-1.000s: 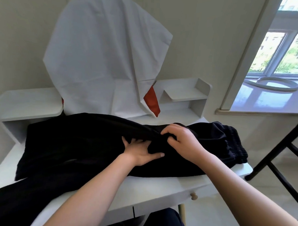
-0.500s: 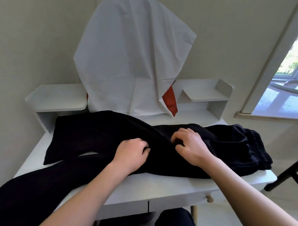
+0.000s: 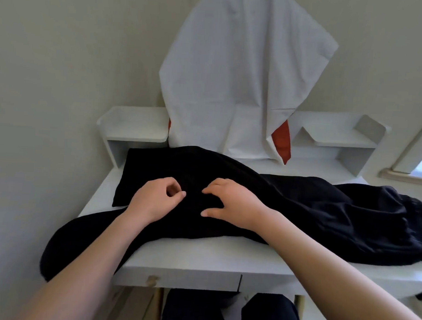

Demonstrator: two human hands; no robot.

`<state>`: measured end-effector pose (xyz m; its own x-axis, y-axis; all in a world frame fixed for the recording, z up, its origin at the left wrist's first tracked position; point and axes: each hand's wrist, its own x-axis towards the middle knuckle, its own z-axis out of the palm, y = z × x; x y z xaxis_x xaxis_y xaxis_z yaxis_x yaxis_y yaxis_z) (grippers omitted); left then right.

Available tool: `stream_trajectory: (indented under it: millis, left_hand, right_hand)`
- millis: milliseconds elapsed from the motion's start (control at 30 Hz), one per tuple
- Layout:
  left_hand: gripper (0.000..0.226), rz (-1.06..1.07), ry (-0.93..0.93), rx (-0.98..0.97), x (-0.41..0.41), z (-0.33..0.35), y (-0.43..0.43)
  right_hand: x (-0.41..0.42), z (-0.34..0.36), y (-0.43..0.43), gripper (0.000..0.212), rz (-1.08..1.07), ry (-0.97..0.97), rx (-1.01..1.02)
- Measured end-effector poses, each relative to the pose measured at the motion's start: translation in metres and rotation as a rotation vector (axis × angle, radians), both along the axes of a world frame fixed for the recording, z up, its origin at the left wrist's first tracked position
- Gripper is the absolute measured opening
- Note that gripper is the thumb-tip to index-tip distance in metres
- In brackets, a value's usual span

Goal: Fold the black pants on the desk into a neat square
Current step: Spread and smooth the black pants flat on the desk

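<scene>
Hands [image 3: 156, 201] [image 3: 234, 203] rest palm-down on black pants [image 3: 299, 210] — left grip curled empty, right splayed.

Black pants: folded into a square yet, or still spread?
Still spread. The black pants lie lengthwise across the desk, one leg hanging off its left edge; both hands rest mid-fabric.

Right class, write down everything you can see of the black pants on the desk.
The black pants are soft, matte cloth, unfolded and rumpled, lying lengthwise across the white desk. The gathered waistband sits at the right end. One leg lies flat toward the back left; the other droops over the desk's front-left edge. The left hand and right hand rest on the middle, fingers curled into the cloth.
</scene>
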<state>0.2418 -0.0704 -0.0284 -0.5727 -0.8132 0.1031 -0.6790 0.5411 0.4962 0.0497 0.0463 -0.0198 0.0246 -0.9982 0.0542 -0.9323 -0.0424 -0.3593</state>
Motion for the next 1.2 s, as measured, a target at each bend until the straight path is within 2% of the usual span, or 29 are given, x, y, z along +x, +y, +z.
stream_trajectory:
  millis: [200, 267, 367, 467, 567, 767, 833, 900, 1033, 1100, 1200]
  left_hand:
    - [0.021, -0.016, -0.049, 0.090, 0.036, 0.001, -0.008]
    - [0.028, -0.007, -0.103, 0.127, 0.054, 0.001, -0.016]
    - [0.063, 0.012, -0.180, 0.269, 0.084, 0.004, -0.029]
    - [0.103, -0.028, -0.283, 0.386, 0.115, 0.006, -0.039]
    - [0.119, -0.023, -0.383, 0.416, 0.140, 0.006, -0.045]
    - [0.081, 0.046, -0.394, 0.404, 0.172, 0.003, -0.048]
    - [0.057, 0.047, -0.347, 0.351, 0.174, 0.009, -0.046]
    - [0.039, 0.049, -0.299, 0.275, 0.171, 0.021, -0.049]
    - [0.035, 0.032, -0.291, 0.081, 0.161, 0.065, -0.057]
    - [0.034, 0.032, -0.322, -0.012, 0.155, 0.088, -0.059]
    - [0.026, 0.077, -0.378, -0.215, 0.144, 0.112, -0.059]
  right_hand:
    - [0.033, -0.011, -0.024, 0.082, 0.084, 0.001, 0.149]
    - [0.042, -0.013, -0.029, 0.088, 0.105, 0.063, 0.150]
    - [0.054, -0.014, -0.034, 0.095, 0.120, 0.185, 0.121]
    - [0.064, -0.014, -0.039, 0.085, 0.137, 0.179, 0.082]
    - [0.070, -0.016, -0.043, 0.060, 0.107, 0.080, 0.085]
    - [0.072, -0.017, -0.044, 0.019, -0.008, -0.236, 0.037]
    - [0.071, -0.014, -0.045, 0.020, -0.014, -0.269, 0.039]
    - [0.070, -0.009, -0.045, 0.030, -0.011, -0.292, 0.080]
    - [0.068, 0.004, -0.043, 0.050, -0.001, -0.368, 0.128]
    - [0.066, 0.012, -0.041, 0.038, -0.012, -0.420, 0.108]
    - [0.064, 0.021, -0.040, 0.027, -0.107, -0.376, -0.085]
